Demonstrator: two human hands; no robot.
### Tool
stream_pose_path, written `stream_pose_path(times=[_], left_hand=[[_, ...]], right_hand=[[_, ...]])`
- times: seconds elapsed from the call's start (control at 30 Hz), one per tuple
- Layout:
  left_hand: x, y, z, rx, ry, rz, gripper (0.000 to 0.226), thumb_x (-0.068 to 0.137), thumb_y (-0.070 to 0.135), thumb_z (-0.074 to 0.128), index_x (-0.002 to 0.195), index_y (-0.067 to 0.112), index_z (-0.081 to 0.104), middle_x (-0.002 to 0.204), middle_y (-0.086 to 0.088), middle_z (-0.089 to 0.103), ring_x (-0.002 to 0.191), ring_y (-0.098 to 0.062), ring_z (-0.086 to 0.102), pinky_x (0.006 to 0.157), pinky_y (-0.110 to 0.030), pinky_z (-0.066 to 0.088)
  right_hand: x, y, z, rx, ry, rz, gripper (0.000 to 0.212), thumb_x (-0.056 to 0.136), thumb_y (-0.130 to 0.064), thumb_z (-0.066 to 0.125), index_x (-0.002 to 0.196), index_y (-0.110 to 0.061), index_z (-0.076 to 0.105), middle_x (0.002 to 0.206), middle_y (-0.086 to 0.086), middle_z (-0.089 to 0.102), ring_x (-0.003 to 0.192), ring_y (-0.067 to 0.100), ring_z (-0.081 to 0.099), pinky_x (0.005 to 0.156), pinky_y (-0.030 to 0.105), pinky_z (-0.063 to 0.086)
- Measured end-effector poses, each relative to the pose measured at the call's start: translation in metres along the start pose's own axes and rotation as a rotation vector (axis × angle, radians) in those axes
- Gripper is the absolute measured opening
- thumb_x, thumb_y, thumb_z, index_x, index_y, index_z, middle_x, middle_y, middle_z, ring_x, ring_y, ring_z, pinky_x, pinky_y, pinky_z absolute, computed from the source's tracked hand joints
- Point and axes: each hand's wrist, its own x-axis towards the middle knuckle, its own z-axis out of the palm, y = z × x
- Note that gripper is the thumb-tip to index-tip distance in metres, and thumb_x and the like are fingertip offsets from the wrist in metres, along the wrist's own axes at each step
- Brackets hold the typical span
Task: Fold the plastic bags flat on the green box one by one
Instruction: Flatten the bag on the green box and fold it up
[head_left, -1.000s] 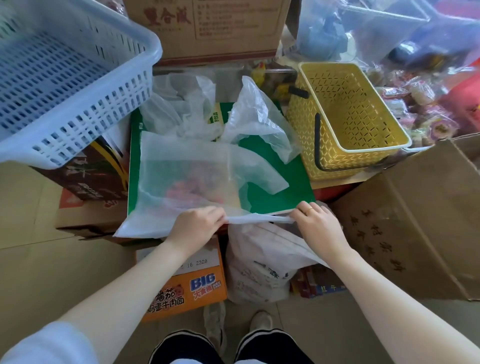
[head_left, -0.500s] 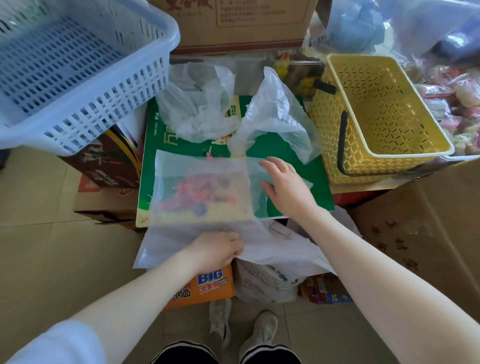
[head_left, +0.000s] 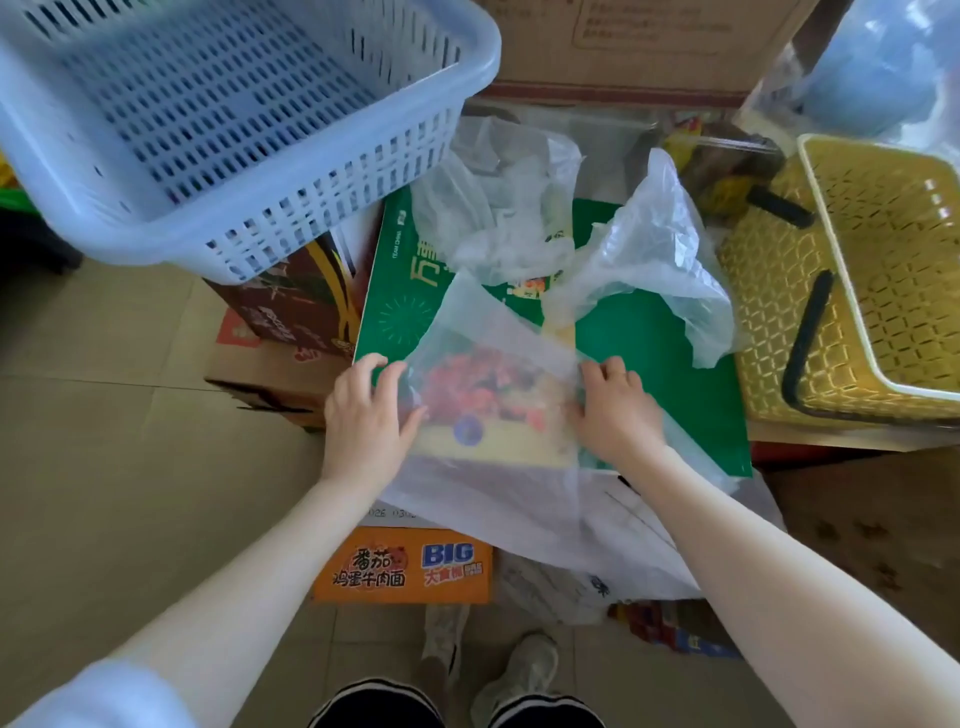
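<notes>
At the bottom of the frame, two sneakers (head_left: 488, 665) stand on beige floor tiles (head_left: 130, 467), with dark striped trouser cuffs just below them. Two bare forearms reach up from the lower corners toward the middle.

The left hand (head_left: 363, 415) lies at the left edge of a translucent plastic bag (head_left: 498, 374), fingers fairly straight, thumb resting on the film; it appears to press rather than pinch. The right hand (head_left: 613, 410) rests on the bag's right side with fingers bent, tips on the plastic; whether it pinches the film cannot be told. A ring shows on one finger.

The bag lies partly folded on the near half of the green box (head_left: 654, 364), one corner rising to a point toward the centre, its near edge hanging over the box's front. Red and yellow print on the box shows blurred through it.

Below the box, an orange carton (head_left: 405, 566) reads "BIG" with Chinese characters. The green box's lid carries small white lettering, "TEAM CHINA", and large pale characters.

Further up, two crumpled clear bags sit on the box's far half: one at centre (head_left: 498, 208), one to the right (head_left: 649, 260).

A yellow basket (head_left: 779, 291) with a black handle stands at right; a pale blue slotted basket (head_left: 218, 119) fills the upper left atop a brown printed box (head_left: 296, 306). A cardboard carton (head_left: 649, 47) lies along the top edge.
</notes>
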Motion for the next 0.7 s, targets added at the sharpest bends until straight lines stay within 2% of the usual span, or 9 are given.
stream_pose_path(times=[0.13, 0.23, 0.3, 0.4, 0.47, 0.5, 0.57, 0.63, 0.7], left_hand=[[0.025, -0.003, 0.003, -0.03, -0.111, -0.19, 0.047, 0.09, 0.033, 0.055, 0.126, 0.003, 0.049, 0.124, -0.017, 0.05, 0.113, -0.036, 0.043, 0.09, -0.043, 0.036], [0.037, 0.006, 0.006, -0.01, -0.193, -0.067, 0.029, 0.091, 0.031, 0.054, 0.103, 0.006, 0.061, 0.102, -0.011, 0.057, 0.096, -0.031, 0.047, 0.077, -0.037, 0.035], [0.034, 0.012, 0.003, -0.254, -0.257, -0.019, 0.017, 0.091, 0.022, 0.054, 0.081, 0.008, 0.054, 0.079, -0.003, 0.047, 0.075, -0.021, 0.044, 0.065, -0.032, 0.031], [0.025, 0.014, -0.011, -0.467, -0.343, 0.092, 0.021, 0.091, 0.022, 0.055, 0.076, 0.009, 0.046, 0.061, 0.005, 0.034, 0.055, -0.009, 0.033, 0.055, -0.026, 0.024], [0.021, 0.015, -0.024, -0.488, -0.317, 0.157, 0.019, 0.09, 0.024, 0.055, 0.075, 0.018, 0.044, 0.056, 0.007, 0.032, 0.051, -0.008, 0.035, 0.051, -0.02, 0.023], [0.021, 0.017, -0.03, -0.502, -0.283, 0.168, 0.021, 0.09, 0.024, 0.055, 0.074, 0.022, 0.041, 0.054, 0.007, 0.03, 0.051, -0.008, 0.036, 0.05, -0.019, 0.024], [0.024, 0.018, -0.041, -0.545, -0.231, 0.161, 0.022, 0.088, 0.029, 0.054, 0.072, 0.027, 0.038, 0.052, 0.007, 0.03, 0.051, -0.009, 0.039, 0.049, -0.017, 0.027], [0.028, 0.016, -0.048, -0.568, -0.177, 0.14, 0.015, 0.086, 0.03, 0.055, 0.076, 0.024, 0.045, 0.051, 0.006, 0.039, 0.054, -0.01, 0.045, 0.05, -0.015, 0.03], [0.033, 0.014, -0.052, -0.606, -0.137, 0.065, 0.013, 0.087, 0.026, 0.058, 0.079, 0.019, 0.05, 0.052, 0.006, 0.047, 0.052, -0.007, 0.048, 0.05, -0.014, 0.032]], right_hand=[[-0.01, 0.003, -0.009, -0.017, -0.084, 0.114, 0.033, 0.087, -0.029, 0.046, 0.113, -0.011, 0.039, 0.11, 0.009, 0.045, 0.094, 0.03, 0.049, 0.063, 0.034, 0.039], [-0.009, -0.003, -0.014, -0.038, -0.078, 0.126, 0.03, 0.088, -0.036, 0.044, 0.103, -0.01, 0.041, 0.106, 0.01, 0.051, 0.091, 0.03, 0.051, 0.063, 0.032, 0.038], [-0.002, -0.005, -0.015, 0.034, 0.013, 0.041, 0.04, 0.091, -0.037, 0.046, 0.119, -0.01, 0.042, 0.12, 0.012, 0.048, 0.106, 0.032, 0.048, 0.073, 0.035, 0.042], [0.008, -0.011, -0.023, 0.438, -0.002, -0.086, 0.07, 0.089, -0.035, 0.058, 0.145, -0.013, 0.022, 0.146, 0.008, 0.033, 0.132, 0.027, 0.034, 0.104, 0.041, 0.035], [0.011, -0.013, -0.036, 0.748, -0.171, -0.077, 0.082, 0.083, -0.038, 0.066, 0.147, -0.019, 0.018, 0.141, -0.003, 0.039, 0.128, 0.016, 0.04, 0.106, 0.036, 0.035], [0.011, -0.012, -0.042, 0.821, -0.256, -0.073, 0.078, 0.081, -0.036, 0.07, 0.144, -0.02, 0.026, 0.132, -0.008, 0.046, 0.121, 0.012, 0.047, 0.102, 0.033, 0.039], [0.012, -0.007, -0.052, 0.797, -0.347, -0.097, 0.046, 0.078, -0.029, 0.074, 0.119, -0.017, 0.057, 0.108, -0.007, 0.063, 0.098, 0.012, 0.062, 0.088, 0.029, 0.049], [0.01, 0.002, -0.061, 0.752, -0.332, -0.061, 0.013, 0.077, -0.022, 0.074, 0.079, -0.014, 0.064, 0.076, -0.002, 0.063, 0.067, 0.014, 0.06, 0.064, 0.023, 0.049], [0.007, 0.013, -0.067, 0.747, -0.306, -0.023, 0.025, 0.077, -0.02, 0.074, 0.066, -0.006, 0.057, 0.065, 0.004, 0.052, 0.057, 0.017, 0.049, 0.055, 0.026, 0.04]])
